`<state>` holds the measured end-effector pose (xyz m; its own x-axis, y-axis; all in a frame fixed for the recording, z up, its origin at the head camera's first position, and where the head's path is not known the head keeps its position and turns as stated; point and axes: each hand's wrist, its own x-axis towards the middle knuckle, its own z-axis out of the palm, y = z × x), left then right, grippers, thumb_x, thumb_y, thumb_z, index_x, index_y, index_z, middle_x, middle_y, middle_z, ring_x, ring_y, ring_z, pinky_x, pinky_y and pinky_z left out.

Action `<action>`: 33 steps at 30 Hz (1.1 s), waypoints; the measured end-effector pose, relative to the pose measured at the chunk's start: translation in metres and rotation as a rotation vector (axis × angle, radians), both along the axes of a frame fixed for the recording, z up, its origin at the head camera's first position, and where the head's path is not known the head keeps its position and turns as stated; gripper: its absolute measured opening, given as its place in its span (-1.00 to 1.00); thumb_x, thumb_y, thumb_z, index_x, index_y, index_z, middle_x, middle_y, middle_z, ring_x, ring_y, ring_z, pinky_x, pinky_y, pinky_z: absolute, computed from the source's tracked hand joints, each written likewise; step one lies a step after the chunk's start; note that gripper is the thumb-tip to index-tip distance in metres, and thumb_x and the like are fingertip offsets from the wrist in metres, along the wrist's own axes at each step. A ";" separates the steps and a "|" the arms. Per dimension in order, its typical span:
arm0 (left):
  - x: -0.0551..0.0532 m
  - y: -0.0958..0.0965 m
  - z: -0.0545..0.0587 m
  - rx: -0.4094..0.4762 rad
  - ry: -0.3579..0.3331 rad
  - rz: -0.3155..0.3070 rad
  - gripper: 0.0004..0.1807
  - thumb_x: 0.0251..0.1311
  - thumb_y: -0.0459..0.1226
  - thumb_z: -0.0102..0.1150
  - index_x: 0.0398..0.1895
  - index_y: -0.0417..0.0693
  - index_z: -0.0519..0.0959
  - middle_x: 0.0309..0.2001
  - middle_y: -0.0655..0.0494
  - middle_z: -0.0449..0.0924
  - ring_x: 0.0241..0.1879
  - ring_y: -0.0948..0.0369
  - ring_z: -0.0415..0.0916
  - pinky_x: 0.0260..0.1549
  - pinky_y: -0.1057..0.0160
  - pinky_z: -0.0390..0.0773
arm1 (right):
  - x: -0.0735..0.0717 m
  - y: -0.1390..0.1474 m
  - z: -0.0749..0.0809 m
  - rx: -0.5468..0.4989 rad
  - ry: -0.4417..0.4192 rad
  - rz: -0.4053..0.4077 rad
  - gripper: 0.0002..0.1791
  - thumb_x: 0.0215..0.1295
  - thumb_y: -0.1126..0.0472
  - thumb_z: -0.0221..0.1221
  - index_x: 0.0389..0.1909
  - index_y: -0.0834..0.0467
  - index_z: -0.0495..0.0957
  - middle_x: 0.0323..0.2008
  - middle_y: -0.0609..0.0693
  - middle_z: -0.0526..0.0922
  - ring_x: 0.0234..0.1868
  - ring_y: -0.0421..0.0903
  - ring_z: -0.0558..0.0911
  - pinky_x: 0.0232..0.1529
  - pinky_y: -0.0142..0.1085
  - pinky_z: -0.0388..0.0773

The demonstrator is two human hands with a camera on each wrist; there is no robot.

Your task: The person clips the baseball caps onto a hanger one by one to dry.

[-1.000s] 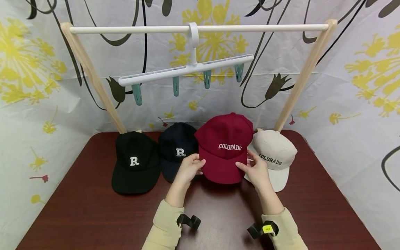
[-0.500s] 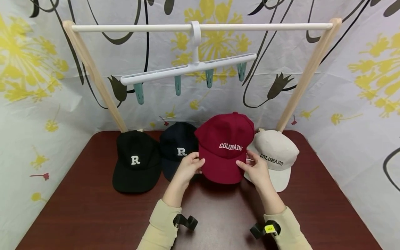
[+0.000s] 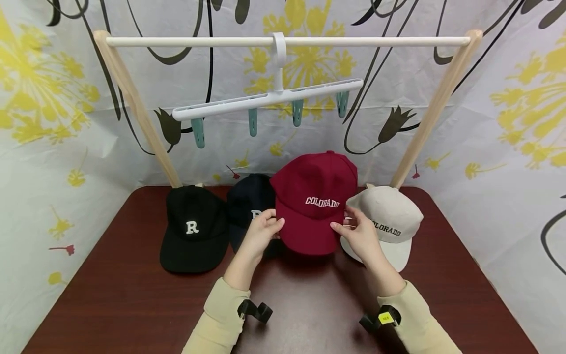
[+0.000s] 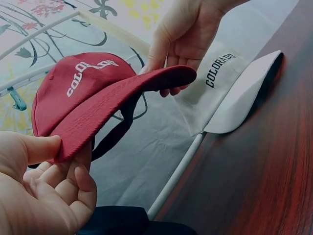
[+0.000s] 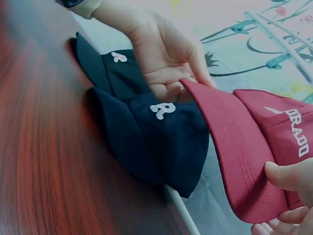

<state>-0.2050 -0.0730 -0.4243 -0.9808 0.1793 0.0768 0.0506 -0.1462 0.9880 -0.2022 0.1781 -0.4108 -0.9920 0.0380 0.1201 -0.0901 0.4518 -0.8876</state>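
Note:
Between both hands a dark red baseball cap [image 3: 311,182] with white COLORADO lettering is held up off the table, brim toward me. My left hand [image 3: 258,233] pinches the left edge of its brim, thumb on top and fingers beneath. On the other side, my right hand [image 3: 360,236] pinches the brim's right edge the same way. The left wrist view shows the underside of the brim [image 4: 166,81] and a dark strap below it. Behind the left hand sits a navy cap [image 3: 249,194] with a white R, partly covered. A cream COLORADO cap [image 3: 389,211] lies behind the right hand.
A black cap [image 3: 190,246] with a white R lies at the left on the dark red-brown table [image 3: 115,295]. Above, a white hanger [image 3: 269,98] with several green clips [image 3: 253,122] hangs tilted from the white rail [image 3: 190,42] of a wooden-legged rack. A patterned cloth stands behind.
The red cap has risen slightly and shifted a little left, both hands moving with it. It now covers more of the navy cap. The other caps and the hanger stay in place.

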 end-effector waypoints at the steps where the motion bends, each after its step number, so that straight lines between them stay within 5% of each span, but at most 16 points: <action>1: 0.000 -0.001 0.000 0.009 0.017 -0.005 -0.85 0.32 -0.39 0.08 -0.12 -0.31 0.47 -0.34 0.01 0.65 -0.42 0.23 0.47 -0.38 0.29 0.49 | 0.000 0.000 0.001 0.011 0.004 0.007 -0.30 0.20 0.26 0.30 0.31 0.40 0.26 0.08 0.31 0.50 0.00 0.15 0.54 -0.06 -0.26 0.51; 7: -0.004 -0.005 0.002 0.038 -0.012 0.025 -0.85 0.32 -0.42 0.07 -0.10 -0.34 0.47 -0.33 0.01 0.64 -0.42 0.25 0.49 -0.38 0.29 0.49 | -0.006 -0.002 0.002 0.064 0.049 0.058 -0.32 0.22 0.28 0.29 0.29 0.43 0.27 0.02 0.34 0.53 0.00 0.17 0.54 0.02 -0.05 0.48; 18: -0.007 -0.010 0.008 0.094 -0.009 0.064 -0.89 0.32 -0.46 0.04 -0.13 -0.34 0.45 -0.43 0.08 0.61 -0.46 0.25 0.49 -0.39 0.30 0.50 | -0.013 0.000 0.020 0.183 0.089 0.138 -0.36 0.25 0.22 0.28 0.27 0.39 0.31 -0.01 0.31 0.57 -0.05 0.18 0.60 -0.07 -0.02 0.53; 33: -0.011 -0.016 0.014 0.111 -0.019 0.101 -0.88 0.33 -0.48 0.02 -0.12 -0.34 0.44 -0.39 0.05 0.61 -0.48 0.25 0.51 -0.42 0.30 0.52 | -0.024 0.012 0.079 0.179 0.214 0.102 -0.42 0.34 0.07 0.18 0.30 0.25 0.34 0.07 0.21 0.54 -0.03 0.14 0.59 -0.03 0.00 0.47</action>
